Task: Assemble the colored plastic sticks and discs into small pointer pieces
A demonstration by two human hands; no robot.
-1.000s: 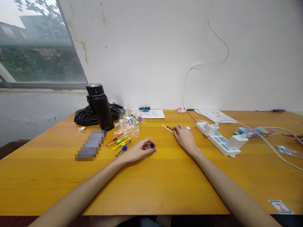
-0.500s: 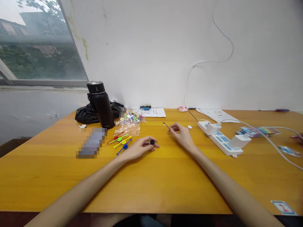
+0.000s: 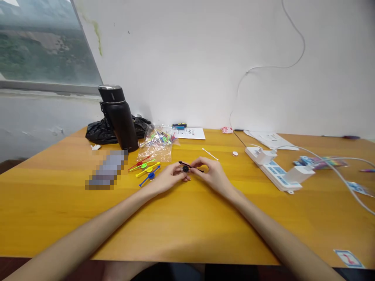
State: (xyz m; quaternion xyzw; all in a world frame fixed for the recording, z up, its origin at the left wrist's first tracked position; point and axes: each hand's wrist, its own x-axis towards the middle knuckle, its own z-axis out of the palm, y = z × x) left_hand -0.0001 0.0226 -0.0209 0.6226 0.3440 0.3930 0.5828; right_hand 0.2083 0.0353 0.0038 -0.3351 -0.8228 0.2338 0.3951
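Note:
Between the fingertips of my left hand (image 3: 170, 178) is a small round black disc (image 3: 185, 169). My right hand (image 3: 211, 171) pinches a thin black arrow (image 3: 198, 169) and holds it against or just above the disc; whether the two are joined I cannot tell. Left of my left hand lie a blue arrow spinner (image 3: 150, 176), a yellow one (image 3: 149, 169), a green one (image 3: 143, 165) and a red one (image 3: 138, 164). Beyond my right hand a white arrow (image 3: 210, 154) rests on the wood, with a small white disc (image 3: 235, 153) farther right.
A clear bag (image 3: 155, 150) of colourful parts lies behind the spinners, near a black flask (image 3: 120, 121) and a blurred flat object (image 3: 108, 169). At right are a power strip (image 3: 274, 173) with cables and a packet (image 3: 320, 161). Papers (image 3: 190, 133) lie by the wall.
My right hand has brought the black arrow left to the black disc in my left hand. The white arrow, hidden before, now shows. The view has shifted slightly.

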